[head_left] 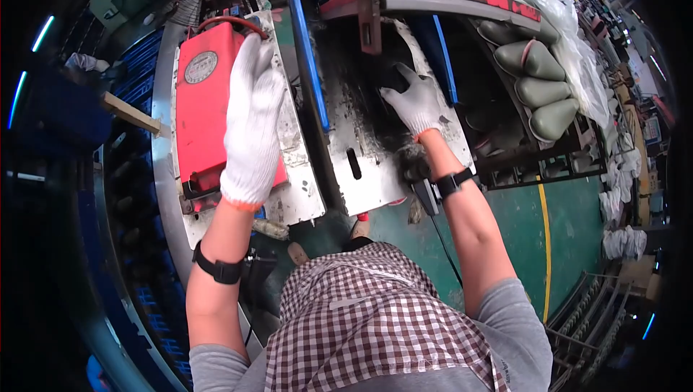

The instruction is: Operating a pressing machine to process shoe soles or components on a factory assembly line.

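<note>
My left hand [254, 121], in a white knitted glove with an orange cuff, is raised beside a red metal housing [198, 107] and covers part of it. Its fingers are stretched out, and I see nothing in them. My right hand [414, 102], gloved the same way, reaches over a worn white machine plate [361, 183] with a dark, blackened middle. Thumb and fingers are spread there, with no object visible between them; whether they touch the dark surface I cannot tell. Above that hand hangs a machine head with a dark curved bar [451, 3] and red parts.
Blue upright rails [309, 53] flank the plate. At the right, several grey-green, shoe-shaped pieces [538, 92] lie on a rack beside clear plastic sheeting [556, 16]. A wooden bar [133, 114] sticks out at the left. A yellow line [546, 240] crosses the green floor.
</note>
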The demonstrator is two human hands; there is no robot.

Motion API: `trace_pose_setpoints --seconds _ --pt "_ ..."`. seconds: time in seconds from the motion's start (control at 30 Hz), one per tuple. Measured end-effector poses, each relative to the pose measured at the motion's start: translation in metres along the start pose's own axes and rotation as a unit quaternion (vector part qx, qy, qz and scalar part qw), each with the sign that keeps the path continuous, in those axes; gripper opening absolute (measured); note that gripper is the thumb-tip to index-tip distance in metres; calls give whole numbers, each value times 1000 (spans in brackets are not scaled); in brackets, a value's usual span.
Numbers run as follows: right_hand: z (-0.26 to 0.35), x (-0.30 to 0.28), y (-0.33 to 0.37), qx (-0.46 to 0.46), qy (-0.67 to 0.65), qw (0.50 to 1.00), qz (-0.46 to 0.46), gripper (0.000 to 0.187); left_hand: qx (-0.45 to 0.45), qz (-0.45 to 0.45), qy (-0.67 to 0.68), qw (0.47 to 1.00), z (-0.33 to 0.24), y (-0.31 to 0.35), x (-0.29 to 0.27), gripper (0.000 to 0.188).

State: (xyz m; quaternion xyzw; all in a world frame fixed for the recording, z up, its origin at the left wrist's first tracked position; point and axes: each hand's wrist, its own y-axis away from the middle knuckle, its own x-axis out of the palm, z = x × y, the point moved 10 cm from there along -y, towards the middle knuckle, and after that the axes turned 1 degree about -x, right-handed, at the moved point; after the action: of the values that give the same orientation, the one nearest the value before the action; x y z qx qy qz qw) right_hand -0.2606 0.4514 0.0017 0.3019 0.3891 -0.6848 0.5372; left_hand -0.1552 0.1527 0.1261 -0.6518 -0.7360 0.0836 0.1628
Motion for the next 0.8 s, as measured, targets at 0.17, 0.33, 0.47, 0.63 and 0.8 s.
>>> trace_pose_setpoints --seconds 0.17,0.33,0.47,0.63,0.8 --pt "0 47 -11 -6 125 992 -6 73 60 -8 -25 998 -29 -49 21 79" --pt "16 52 3 6 124 992 12 76 97 15 -77 992 -74 -118 47 50" --pt "21 44 2 17 129 991 24 76 162 275 -176 931 -142 -140 128 58" --pt "36 56 15 23 132 990 39 77 197 296 -232 906 -120 -161 134 45" --pt "23 52 18 13 152 987 41 78 233 219 -270 908 -111 -142 134 40"
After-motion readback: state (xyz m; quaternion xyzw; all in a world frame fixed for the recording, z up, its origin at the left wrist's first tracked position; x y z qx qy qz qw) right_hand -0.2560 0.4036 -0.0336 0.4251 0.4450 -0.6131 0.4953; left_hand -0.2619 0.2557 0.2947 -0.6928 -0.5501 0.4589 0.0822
